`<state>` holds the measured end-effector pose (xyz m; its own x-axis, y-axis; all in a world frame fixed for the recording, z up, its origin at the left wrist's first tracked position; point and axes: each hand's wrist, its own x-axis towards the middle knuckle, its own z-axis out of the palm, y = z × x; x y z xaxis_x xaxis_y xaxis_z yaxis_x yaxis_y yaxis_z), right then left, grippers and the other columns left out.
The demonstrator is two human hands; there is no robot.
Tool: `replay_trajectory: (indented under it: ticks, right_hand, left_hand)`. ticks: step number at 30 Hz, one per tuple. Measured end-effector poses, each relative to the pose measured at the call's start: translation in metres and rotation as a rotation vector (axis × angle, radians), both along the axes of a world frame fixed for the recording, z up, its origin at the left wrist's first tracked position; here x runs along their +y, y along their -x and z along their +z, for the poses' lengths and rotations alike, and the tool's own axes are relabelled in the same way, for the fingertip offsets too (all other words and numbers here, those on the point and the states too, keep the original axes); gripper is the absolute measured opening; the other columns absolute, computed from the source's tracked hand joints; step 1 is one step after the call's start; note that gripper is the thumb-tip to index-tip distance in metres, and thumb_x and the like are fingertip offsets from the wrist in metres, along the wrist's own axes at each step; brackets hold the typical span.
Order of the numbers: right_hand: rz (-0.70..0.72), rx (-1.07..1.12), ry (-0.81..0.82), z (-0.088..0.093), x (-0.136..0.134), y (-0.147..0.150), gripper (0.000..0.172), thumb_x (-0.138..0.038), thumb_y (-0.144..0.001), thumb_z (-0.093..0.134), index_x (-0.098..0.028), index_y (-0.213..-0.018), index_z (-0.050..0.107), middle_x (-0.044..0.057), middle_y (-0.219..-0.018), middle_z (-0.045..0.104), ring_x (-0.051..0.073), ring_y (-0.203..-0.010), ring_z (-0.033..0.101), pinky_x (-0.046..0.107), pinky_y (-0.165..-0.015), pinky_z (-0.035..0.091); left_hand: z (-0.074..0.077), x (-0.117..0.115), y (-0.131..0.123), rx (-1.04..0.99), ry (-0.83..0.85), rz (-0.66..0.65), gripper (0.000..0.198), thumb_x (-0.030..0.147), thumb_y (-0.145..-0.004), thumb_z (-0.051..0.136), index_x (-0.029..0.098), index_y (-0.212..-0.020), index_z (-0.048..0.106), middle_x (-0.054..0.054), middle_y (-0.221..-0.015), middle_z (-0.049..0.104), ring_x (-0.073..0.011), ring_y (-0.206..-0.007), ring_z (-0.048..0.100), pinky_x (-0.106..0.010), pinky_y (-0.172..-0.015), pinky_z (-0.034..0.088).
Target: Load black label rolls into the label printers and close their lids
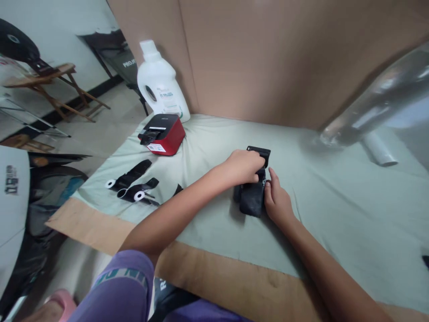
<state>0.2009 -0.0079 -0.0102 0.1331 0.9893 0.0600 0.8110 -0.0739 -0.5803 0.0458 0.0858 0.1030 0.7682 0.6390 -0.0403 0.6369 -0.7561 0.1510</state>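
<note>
In the view from my head, the black device was on the green cloth covering the tabletop, between my two hands. My left hand bent over its upper part, fingertips partly hidden, and my right hand touched its right side; I couldn't tell whether either was gripping it. To the left lay some black strips, near a red and black box, with a white bottle standing behind it
</note>
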Motion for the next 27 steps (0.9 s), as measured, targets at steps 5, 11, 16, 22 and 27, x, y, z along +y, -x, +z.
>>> replay_trajectory:
  ticks: [5, 11, 16, 22, 27]
  right_hand:
    - [-0.018, 0.011, -0.033, -0.003, 0.000, -0.001, 0.066, -0.046, -0.103, 0.024, -0.013, -0.159, 0.033, 0.012, -0.091, 0.073, 0.028, -0.073, 0.067, 0.035, -0.064, 0.044]
    - [-0.014, 0.003, -0.059, -0.003, 0.001, -0.002, 0.064, -0.044, -0.102, 0.027, -0.012, -0.156, 0.038, 0.014, -0.098, 0.074, 0.029, -0.079, 0.068, 0.037, -0.067, 0.047]
    - [-0.015, -0.009, -0.087, -0.005, 0.001, -0.004, 0.061, -0.045, -0.102, 0.028, -0.016, -0.154, 0.042, 0.012, -0.094, 0.073, 0.027, -0.075, 0.067, 0.036, -0.066, 0.047]
    - [-0.030, -0.013, -0.085, -0.004, 0.001, -0.004, 0.059, -0.044, -0.102, 0.030, -0.016, -0.152, 0.045, 0.012, -0.097, 0.072, 0.026, -0.076, 0.067, 0.035, -0.065, 0.046]
    - [-0.032, -0.016, -0.073, 0.000, 0.001, -0.003, 0.060, -0.044, -0.101, 0.030, -0.016, -0.152, 0.046, 0.012, -0.092, 0.072, 0.027, -0.073, 0.066, 0.036, -0.064, 0.045]
  left_hand:
    - [0.008, -0.009, 0.063, -0.321, -0.035, 0.150, 0.012, 0.024, -0.083, 0.064, 0.018, -0.092, 0.069, -0.007, -0.099, 0.067, -0.0204, -0.083, 0.064, -0.030, -0.073, 0.047]
    - [0.002, -0.009, 0.161, -0.393, -0.101, 0.445, 0.008, 0.024, -0.081, 0.064, 0.019, -0.086, 0.067, -0.003, -0.086, 0.067, -0.0192, -0.077, 0.061, -0.029, -0.071, 0.043]
    - [-0.025, -0.001, 0.223, -0.213, -0.119, 0.689, 0.016, 0.024, -0.082, 0.064, 0.023, -0.095, 0.072, -0.006, -0.089, 0.074, -0.0238, -0.079, 0.065, -0.030, -0.069, 0.043]
    - [-0.058, 0.002, 0.245, -0.083, -0.127, 0.814, 0.021, 0.032, -0.084, 0.067, 0.026, -0.101, 0.077, -0.009, -0.094, 0.076, -0.0309, -0.095, 0.067, -0.033, -0.075, 0.048]
    - [-0.051, -0.013, 0.257, -0.220, -0.204, 0.782, 0.050, 0.045, -0.085, 0.070, 0.027, -0.132, 0.068, -0.010, -0.129, 0.070, -0.0363, -0.124, 0.056, -0.042, -0.097, 0.049]
